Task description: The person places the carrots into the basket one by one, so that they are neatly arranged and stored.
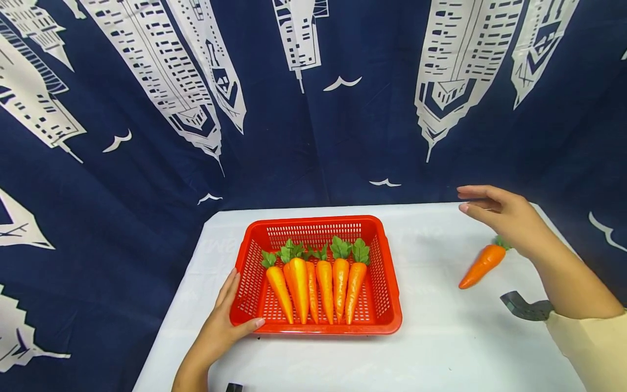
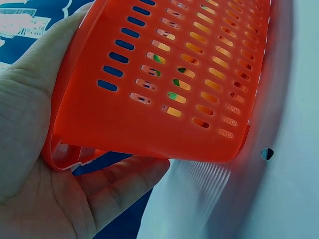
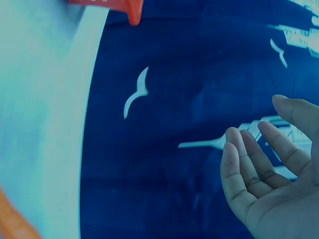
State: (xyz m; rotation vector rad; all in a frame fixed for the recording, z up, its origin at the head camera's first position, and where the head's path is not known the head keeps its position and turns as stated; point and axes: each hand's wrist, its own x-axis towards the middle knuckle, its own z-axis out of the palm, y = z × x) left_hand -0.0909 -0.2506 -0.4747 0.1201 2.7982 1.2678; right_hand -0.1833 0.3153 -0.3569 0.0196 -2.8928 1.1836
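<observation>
A red plastic basket (image 1: pixel 392 316) with slotted walls stands on the white table, holding several orange carrots (image 1: pixel 325 288) with green leafy tops. My left hand (image 1: pixel 222 324) rests around its near left corner. Its thumb lies over the near rim while straight fingers lie along the left side. The left wrist view shows the basket wall (image 2: pixel 144 132) between thumb and fingers. My right hand (image 1: pixel 504 218) is raised over the table's right side, holding nothing, with loosely bent fingers. Below it, one carrot (image 1: pixel 482 267) lies on the table, its leaves partly hidden by that hand.
The white table (image 1: pixel 431 348) ends at the back against a dark blue cloth (image 1: pixel 313 147) printed with white buildings and birds. A dark curved piece (image 1: pixel 526 307) sits at my right wrist. A small black object (image 1: pixel 234 387) shows at the bottom edge.
</observation>
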